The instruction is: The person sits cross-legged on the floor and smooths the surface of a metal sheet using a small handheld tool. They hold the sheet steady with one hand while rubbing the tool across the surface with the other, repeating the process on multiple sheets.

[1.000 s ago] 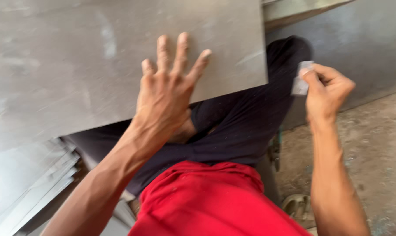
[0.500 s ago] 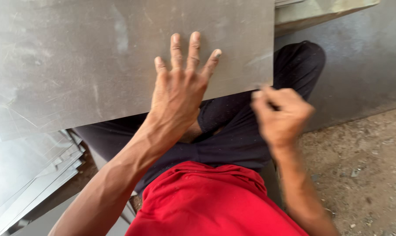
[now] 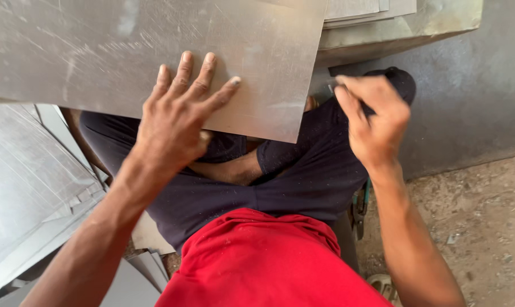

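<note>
— So where's the metal sheet (image 3: 126,51)?
— Across the lap, left hand (image 3: 175,122) spread flat on its near edge.
— And the right hand (image 3: 374,122)?
— Curled shut beside the sheet's corner, perhaps pinching something small; too blurred to tell.
— Nearby?
— Stacked sheets (image 3: 30,187) lower left.

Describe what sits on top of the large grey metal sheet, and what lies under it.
The left hand lies flat on the metal sheet, fingers spread. Under its near edge show dark trousers; whatever lies further beneath is covered.

scratched dull metal sheet (image 3: 155,51); probably rough concrete floor (image 3: 479,227).
</note>
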